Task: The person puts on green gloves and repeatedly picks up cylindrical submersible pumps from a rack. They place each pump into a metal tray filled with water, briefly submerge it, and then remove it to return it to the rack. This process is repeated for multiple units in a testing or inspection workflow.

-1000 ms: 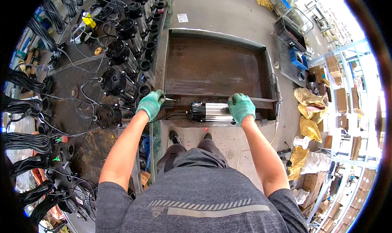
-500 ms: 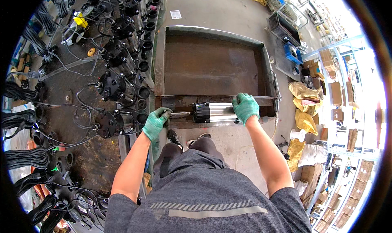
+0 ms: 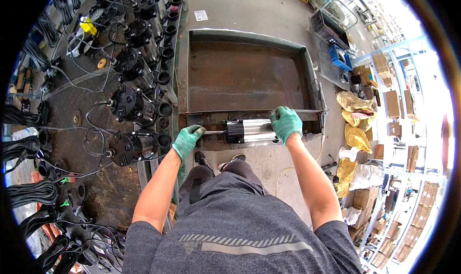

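Observation:
A cylindrical motor [image 3: 257, 131] with a bright steel body and a black end cap lies on its side on the near ledge of the metal trough. From its black end a thin steel shaft [image 3: 215, 132] points left. My left hand [image 3: 188, 141], in a green glove, is closed around the free end of that shaft, its thumb and fingers pinched together. Over the right end of the steel body curls my right hand [image 3: 287, 125], also gloved in green, gripping it; the glove hides that end of the motor.
A rusty-floored metal trough [image 3: 249, 77] stretches beyond the motor. Several similar motors [image 3: 129, 146] with black cables stand along the workbench [image 3: 110, 190] at left. Yellow sacks [image 3: 357, 137], a blue crate [image 3: 340, 58] and shelves with cartons [image 3: 394, 103] are at right.
My left hand has shifted slightly right along the shaft, toward the motor's black end. My right hand keeps its grip. The whole view has moved a little.

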Tool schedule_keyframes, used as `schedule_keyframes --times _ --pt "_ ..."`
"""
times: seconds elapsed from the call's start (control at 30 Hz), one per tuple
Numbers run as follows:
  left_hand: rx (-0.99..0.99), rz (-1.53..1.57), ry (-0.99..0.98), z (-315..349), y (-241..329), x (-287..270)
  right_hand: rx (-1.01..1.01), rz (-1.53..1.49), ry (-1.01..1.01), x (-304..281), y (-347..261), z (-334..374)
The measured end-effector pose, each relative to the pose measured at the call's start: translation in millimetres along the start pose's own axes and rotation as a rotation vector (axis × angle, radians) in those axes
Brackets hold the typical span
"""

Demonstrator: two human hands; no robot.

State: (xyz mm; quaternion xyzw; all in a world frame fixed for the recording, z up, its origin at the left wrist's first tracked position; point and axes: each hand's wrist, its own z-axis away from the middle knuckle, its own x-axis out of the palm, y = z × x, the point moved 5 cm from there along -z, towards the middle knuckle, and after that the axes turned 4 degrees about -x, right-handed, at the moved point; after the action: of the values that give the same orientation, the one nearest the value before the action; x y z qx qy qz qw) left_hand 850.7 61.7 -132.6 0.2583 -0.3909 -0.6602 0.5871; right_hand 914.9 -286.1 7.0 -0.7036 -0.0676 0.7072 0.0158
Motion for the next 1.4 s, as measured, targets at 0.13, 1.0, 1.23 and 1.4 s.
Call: schedule_keyframes --times 0.13,1.0,1.23,1.4 --pt "-0.267 0.186 -0.019 10.5 -4.2 3.4 0.010 -0.007 -0.022 -1.8 -2.3 -2.0" --pt "0.154 -0.638 0.024 26.8 33.6 8.8 -0.002 0.050 -0.084 -3.8 -2.0 -4.1" --pt "-0.014 0.449 -0.229 21.4 -6.3 5.1 -0.037 0.057 -0.028 -3.7 -4.5 -2.4" --pt "-0.100 0.306 -0.212 40.9 37.4 13.1 -0.002 0.038 -0.130 -2.6 -2.6 -2.3"
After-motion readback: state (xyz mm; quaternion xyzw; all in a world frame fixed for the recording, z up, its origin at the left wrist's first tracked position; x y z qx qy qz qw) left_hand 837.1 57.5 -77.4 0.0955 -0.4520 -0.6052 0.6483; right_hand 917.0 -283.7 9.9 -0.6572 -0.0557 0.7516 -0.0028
